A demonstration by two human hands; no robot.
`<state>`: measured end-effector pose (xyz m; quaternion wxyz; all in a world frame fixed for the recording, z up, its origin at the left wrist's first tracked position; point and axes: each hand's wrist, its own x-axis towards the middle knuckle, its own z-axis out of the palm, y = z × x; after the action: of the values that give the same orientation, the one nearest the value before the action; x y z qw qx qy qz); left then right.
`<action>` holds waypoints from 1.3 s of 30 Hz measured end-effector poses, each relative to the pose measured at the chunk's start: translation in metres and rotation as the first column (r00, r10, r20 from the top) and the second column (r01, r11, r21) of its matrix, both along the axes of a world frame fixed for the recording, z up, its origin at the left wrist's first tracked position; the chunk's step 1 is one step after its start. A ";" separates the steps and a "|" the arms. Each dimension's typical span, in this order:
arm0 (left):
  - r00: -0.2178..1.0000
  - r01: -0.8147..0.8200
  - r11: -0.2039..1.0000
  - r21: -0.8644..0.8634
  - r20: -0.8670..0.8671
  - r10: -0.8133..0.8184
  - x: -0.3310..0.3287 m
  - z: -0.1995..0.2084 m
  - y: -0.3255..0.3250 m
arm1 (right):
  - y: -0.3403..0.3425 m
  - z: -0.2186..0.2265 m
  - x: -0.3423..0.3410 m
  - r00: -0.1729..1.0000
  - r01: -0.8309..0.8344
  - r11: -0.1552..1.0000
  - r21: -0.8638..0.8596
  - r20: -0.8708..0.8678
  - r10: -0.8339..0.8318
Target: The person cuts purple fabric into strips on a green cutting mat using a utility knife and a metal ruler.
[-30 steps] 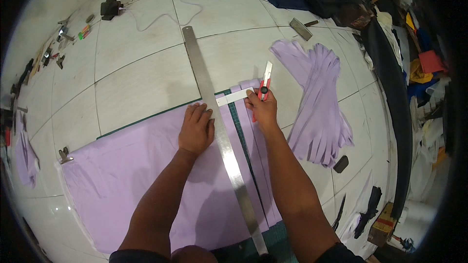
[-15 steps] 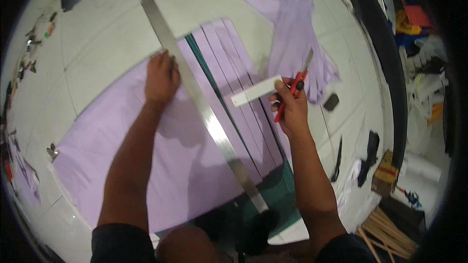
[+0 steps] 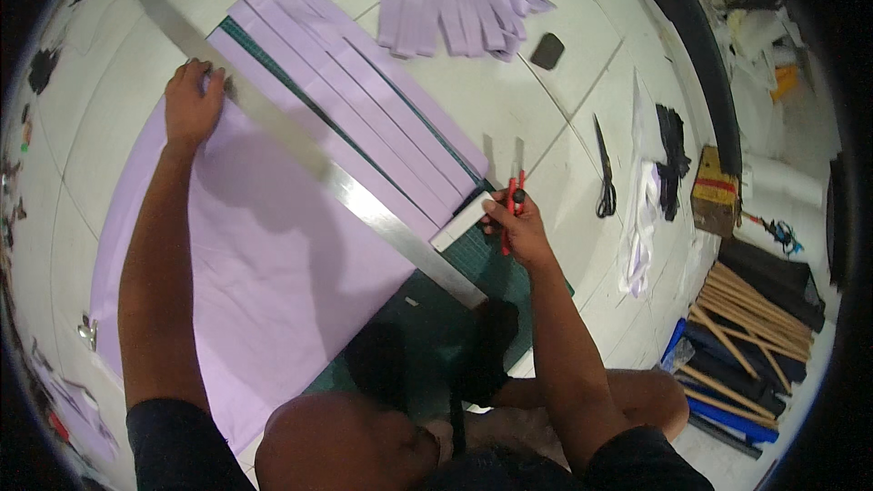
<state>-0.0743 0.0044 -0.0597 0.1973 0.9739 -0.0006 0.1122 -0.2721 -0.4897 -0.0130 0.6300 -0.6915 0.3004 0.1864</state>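
Observation:
A long metal ruler (image 3: pixel 355 200) lies diagonally across lilac fabric (image 3: pixel 245 255). My left hand (image 3: pixel 193 109) grips the ruler near its far-left end, fingertips on its edge. Beyond the ruler, the fabric is cut into several parallel strips (image 3: pixel 364 109), with the green cutting mat (image 3: pixel 400 327) showing through the gaps. My right hand (image 3: pixel 523 232) is closed around a red utility knife (image 3: pixel 506 241), its blade pointing away from me, and pinches a flat white rectangular bar (image 3: pixel 459 225). The bar's near end reaches close to the ruler, by the strips' lower ends.
A bundle of lilac strips (image 3: pixel 455 0) lies at the far side, near a dark rounded block (image 3: pixel 547 51). Black scissors (image 3: pixel 606 173) rest on the tiles to the right. A metal clip (image 3: pixel 87 332) sits at the fabric's left edge. Wooden sticks (image 3: pixel 750 318) are piled at lower right.
The view has turned, shifting the fabric and ruler leftward. My right hand has brought the white bar and knife from over the strips to their near ends beside the ruler.

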 end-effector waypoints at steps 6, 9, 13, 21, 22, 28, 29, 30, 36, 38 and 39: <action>0.987 0.103 0.994 0.037 -0.124 -0.097 0.006 0.011 0.013 | 0.011 -0.004 -0.008 0.999 0.051 0.996 -0.077 -0.002 -0.052; 0.978 0.111 0.992 0.053 -0.186 -0.099 0.005 0.018 0.010 | 0.011 -0.006 -0.008 1.000 -0.003 0.992 -0.127 0.030 0.006; 0.968 0.097 0.994 0.046 -0.235 -0.084 0.009 0.020 0.013 | 0.008 -0.011 -0.009 1.000 -0.026 0.988 -0.153 -0.009 0.025; 0.963 0.161 0.987 0.007 -0.222 -0.155 0.030 0.007 0.034 | -0.033 -0.014 -0.015 0.999 0.027 0.997 -0.073 0.022 -0.025; 0.959 0.174 0.985 0.001 -0.229 -0.169 0.034 0.005 0.040 | -0.037 -0.009 -0.013 1.000 0.007 0.988 -0.156 0.016 -0.005; 0.950 0.103 0.994 0.036 -0.300 -0.088 0.046 0.014 0.061 | -0.003 0.008 0.033 0.973 0.219 0.892 -0.394 0.151 -0.172; 0.928 0.082 0.994 0.073 -0.370 -0.050 0.050 0.021 0.035 | 0.002 0.005 0.040 0.980 0.135 0.892 -0.433 0.191 -0.055; 0.878 0.091 0.987 0.135 -0.478 -0.015 0.054 0.033 0.018 | 0.008 0.001 0.047 0.972 0.049 0.881 -0.470 0.227 0.066; 0.839 0.161 0.974 0.157 -0.541 -0.052 0.061 0.051 0.028 | 0.139 0.016 0.118 0.782 -0.463 0.713 -0.526 0.137 0.608; 0.805 0.167 0.982 0.083 -0.587 -0.088 0.066 0.046 0.030 | 0.179 0.022 0.141 0.655 -0.568 0.601 -0.562 0.134 0.744; 0.798 0.171 0.981 0.094 -0.597 -0.082 0.067 0.047 0.028 | 0.198 0.026 0.150 0.606 -0.612 0.521 -0.595 0.069 0.792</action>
<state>-0.0077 0.0326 -0.0130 0.1242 0.9697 -0.0127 -0.2098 -0.1222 -0.2917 0.0125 0.3285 -0.9144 -0.0831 0.2213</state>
